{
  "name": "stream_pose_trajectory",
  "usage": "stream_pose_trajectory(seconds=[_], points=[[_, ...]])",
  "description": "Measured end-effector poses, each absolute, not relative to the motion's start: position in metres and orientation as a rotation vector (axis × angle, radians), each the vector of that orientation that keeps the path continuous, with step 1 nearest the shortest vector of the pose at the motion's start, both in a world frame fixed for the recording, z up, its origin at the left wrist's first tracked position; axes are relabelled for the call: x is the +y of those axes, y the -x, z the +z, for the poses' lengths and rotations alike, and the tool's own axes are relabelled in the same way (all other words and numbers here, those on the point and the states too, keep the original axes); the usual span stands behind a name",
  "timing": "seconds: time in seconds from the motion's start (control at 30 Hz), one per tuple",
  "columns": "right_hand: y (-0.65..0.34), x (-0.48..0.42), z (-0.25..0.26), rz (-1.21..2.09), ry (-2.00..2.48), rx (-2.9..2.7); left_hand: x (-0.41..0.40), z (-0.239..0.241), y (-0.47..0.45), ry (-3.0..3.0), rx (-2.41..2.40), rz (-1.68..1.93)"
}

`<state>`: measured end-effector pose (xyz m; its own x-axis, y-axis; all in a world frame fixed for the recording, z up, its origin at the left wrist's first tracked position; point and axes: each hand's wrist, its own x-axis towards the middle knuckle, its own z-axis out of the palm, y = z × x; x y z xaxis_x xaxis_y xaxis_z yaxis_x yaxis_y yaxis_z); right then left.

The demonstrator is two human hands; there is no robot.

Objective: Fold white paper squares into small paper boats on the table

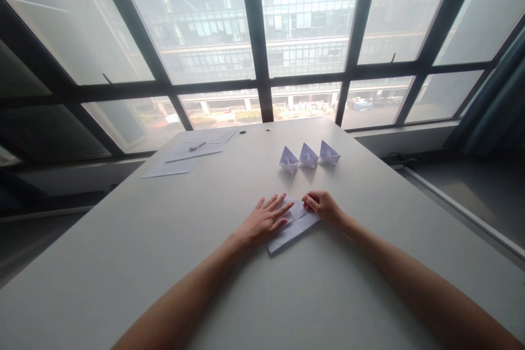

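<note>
A partly folded sheet of white paper point(301, 224) lies flat on the white table under my hands. My left hand point(266, 220) rests on its left part with the fingers spread and pressed down. At the paper's upper right edge, my right hand point(322, 206) has its fingers curled together in a pinch on the paper. Beyond my hands three folded paper boats stand in a slanting row: a left boat point(289, 161), a middle boat point(308, 156) and a right boat point(329, 153). My palm and fingers hide part of the folded sheet.
Several loose white sheets point(197, 152) overlap at the table's far left, with a small pale object point(197, 145) on top. Two round holes sit near the far edge of the table point(164, 240). Tall windows point(303, 16) rise behind it, and a dark curtain point(488, 104) hangs at right.
</note>
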<state>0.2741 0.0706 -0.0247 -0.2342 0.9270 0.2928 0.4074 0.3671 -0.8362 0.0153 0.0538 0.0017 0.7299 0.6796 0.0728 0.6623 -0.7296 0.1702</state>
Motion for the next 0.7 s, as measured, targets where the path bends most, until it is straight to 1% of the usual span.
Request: stream_pose_trajectory(seconds=[0.1, 0.3, 0.4, 0.7], points=[[-0.274, 0.07, -0.023, 0.787, 1.174, -1.828, 0.052, 0.001, -0.015, -2.803, 1.112, 0.238], [-0.275, 0.066, -0.019, 0.687, 1.09, -1.991, 0.049, 0.003, -0.017, -2.788, 1.096, 0.487], [-0.275, 0.063, -0.017, 0.663, 1.044, -2.058, 0.051, 0.008, -0.018, -2.783, 1.034, 0.514], [-0.275, 0.057, -0.014, 0.66, 0.952, -2.105, 0.053, 0.007, -0.017, -2.799, 1.101, 0.505]])
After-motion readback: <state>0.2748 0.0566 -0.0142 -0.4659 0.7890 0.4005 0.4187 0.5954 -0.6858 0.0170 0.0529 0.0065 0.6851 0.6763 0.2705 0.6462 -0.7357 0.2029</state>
